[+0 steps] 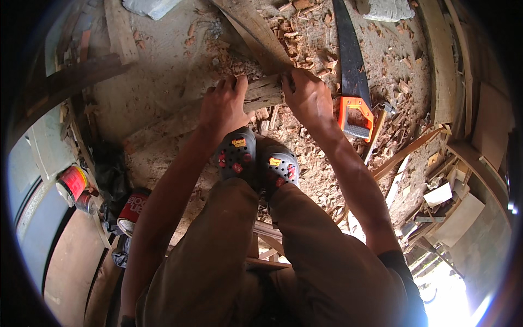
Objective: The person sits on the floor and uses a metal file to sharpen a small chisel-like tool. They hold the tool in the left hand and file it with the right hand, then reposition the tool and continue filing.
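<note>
A weathered wooden board lies crosswise just beyond my shoes. My left hand grips it left of the middle, fingers curled over the far edge. Closed round its right end is my right hand; the fingertips are partly hidden. A second plank runs from the top of the view down to the board near my right hand. To the right of that hand lies a handsaw with a dark blade and an orange handle. A hammer rests beside the saw's handle.
Wood chips litter the dirt floor. My feet in dark clogs stand close to the board. Several cans, including a red one, sit at the left. Long timbers and scrap wood line the right side.
</note>
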{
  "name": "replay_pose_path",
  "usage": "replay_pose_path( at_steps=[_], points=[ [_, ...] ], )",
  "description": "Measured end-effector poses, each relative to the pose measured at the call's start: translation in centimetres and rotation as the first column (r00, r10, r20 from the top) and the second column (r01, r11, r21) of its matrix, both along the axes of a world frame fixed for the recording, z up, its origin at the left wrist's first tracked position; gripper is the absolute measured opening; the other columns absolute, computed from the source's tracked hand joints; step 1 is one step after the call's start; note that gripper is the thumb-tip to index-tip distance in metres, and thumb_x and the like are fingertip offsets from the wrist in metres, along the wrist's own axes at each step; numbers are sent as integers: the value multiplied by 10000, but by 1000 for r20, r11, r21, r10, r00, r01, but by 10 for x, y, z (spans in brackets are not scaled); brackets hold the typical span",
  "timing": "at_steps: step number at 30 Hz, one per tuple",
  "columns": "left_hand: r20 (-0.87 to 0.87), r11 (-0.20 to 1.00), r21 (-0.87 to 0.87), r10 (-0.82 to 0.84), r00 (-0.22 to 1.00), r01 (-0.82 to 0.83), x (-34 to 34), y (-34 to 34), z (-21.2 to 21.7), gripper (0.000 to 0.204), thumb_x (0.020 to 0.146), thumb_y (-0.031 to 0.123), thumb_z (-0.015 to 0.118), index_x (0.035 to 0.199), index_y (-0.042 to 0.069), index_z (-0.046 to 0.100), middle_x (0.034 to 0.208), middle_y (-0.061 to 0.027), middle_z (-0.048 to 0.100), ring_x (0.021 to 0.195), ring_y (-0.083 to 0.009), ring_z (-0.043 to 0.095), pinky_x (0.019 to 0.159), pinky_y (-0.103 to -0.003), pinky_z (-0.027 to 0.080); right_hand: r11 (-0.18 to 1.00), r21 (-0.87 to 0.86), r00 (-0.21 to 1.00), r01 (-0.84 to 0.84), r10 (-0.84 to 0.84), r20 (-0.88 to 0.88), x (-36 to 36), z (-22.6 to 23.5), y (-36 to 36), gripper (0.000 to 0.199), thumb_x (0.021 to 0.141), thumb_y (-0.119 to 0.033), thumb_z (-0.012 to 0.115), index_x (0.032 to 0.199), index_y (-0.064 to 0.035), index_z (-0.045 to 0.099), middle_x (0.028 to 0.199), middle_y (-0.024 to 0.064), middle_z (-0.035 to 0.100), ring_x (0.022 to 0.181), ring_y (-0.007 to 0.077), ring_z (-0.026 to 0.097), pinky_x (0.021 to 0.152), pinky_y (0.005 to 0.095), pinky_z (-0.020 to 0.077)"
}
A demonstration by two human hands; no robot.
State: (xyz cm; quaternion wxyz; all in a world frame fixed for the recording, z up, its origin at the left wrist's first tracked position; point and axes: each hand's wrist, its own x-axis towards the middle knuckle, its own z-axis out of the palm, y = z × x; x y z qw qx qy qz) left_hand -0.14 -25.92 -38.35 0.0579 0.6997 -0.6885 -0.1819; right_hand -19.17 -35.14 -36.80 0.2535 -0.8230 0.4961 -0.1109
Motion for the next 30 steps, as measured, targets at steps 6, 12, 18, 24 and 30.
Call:
replay_pose_path(
  at_steps=[6,12,18,24,30],
  points=[
    [-20,1000,9,7,1000,-7,0,1,0,748,648,303,878,1226,47,477,1123,-186,605,978,-384,651,799,-488,535,999,31,999,14,-16,34,3,-2,-2,178,934,-194,645,931,-16,636,791,227,672,741,427,670,638,492,537],
    [-20,998,57,-1,1000,2,2,-3,1,739,650,312,872,1223,51,485,1098,-182,618,978,-374,660,803,-485,545,993,115,993,-24,11,118,-17,11,10,187,931,-178,661,900,4,633,709,227,650,627,378,671,574,459,516],
    [-112,989,145,8,994,8,12,-12,5,772,658,328,832,1277,28,481,1138,-194,644,990,-380,675,844,-475,559,917,312,938,248,-308,160,-50,33,57,331,972,-253,669,772,2,600,527,83,524,438,153,454,440,364,368],
    [-265,919,381,3,964,102,37,-42,17,793,625,331,792,1300,15,520,1110,-249,678,1004,-423,663,863,-468,541,815,521,898,253,-398,187,-42,53,88,336,920,-114,644,1214,31,568,732,182,656,641,328,696,559,421,515],
    [-296,807,577,65,953,124,44,-57,20,852,646,365,836,1347,18,497,1162,-256,659,1060,-393,656,912,-455,511,839,511,894,188,-361,264,-26,57,86,391,900,-56,628,1265,39,521,760,225,654,690,403,693,557,459,515]
  ],
)
